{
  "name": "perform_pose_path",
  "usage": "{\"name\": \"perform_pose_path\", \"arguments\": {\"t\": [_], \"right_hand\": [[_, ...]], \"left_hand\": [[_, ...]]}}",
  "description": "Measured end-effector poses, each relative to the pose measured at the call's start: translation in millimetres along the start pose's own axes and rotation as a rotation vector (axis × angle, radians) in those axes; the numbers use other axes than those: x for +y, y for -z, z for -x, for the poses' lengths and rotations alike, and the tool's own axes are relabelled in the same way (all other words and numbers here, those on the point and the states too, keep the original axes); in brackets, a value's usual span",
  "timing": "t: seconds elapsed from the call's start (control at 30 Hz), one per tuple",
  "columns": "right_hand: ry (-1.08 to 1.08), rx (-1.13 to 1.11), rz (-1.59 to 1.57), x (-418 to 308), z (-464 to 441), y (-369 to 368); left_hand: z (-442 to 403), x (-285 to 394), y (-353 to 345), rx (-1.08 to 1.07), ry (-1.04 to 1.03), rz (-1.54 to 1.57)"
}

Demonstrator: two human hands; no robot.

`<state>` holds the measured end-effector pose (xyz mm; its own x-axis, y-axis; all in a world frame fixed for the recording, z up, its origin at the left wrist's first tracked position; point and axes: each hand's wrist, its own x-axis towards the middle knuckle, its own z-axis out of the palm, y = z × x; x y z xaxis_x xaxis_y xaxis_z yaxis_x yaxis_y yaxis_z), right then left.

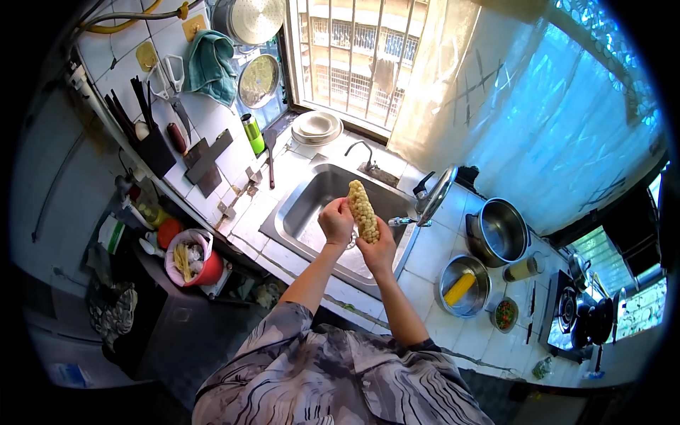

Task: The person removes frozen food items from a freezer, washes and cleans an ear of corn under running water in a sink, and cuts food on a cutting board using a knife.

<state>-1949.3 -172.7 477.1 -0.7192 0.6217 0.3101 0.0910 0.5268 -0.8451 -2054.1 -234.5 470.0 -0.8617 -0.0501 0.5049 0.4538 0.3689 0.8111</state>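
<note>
A pale corn cob is held upright and slightly tilted above the steel sink. My right hand is wrapped round its lower end. At the cob's left side is my left hand, its fingers closed in a pinch; whatever is between them, if anything, is too small to make out. A yellow corn cob lies in a steel bowl on the counter to the right.
A curved faucet reaches over the sink's right side. Right of it stand a steel pot, a jar, a small bowl and a stove. Stacked plates sit behind the sink. A red bin is at left.
</note>
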Motion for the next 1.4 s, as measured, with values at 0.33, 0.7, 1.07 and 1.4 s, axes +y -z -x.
{"name": "perform_pose_path", "arguments": {"t": [0.33, 0.7, 1.07, 1.4], "right_hand": [[-0.597, -0.326, -0.924, 4, -7, -20], [-0.566, -0.329, -1.165, -17, -28, -43], [-0.349, -0.439, -0.835, -36, -31, -60], [-0.620, -0.555, -1.308, -37, -24, -62]], "left_hand": [[-34, -9, 19, -0.163, 1.187, 1.238], [-54, -60, 40, -0.611, 0.736, 0.666], [-77, -51, 35, -0.522, 0.199, 0.349], [-94, -49, 45, -0.346, -0.060, 0.476]]}}
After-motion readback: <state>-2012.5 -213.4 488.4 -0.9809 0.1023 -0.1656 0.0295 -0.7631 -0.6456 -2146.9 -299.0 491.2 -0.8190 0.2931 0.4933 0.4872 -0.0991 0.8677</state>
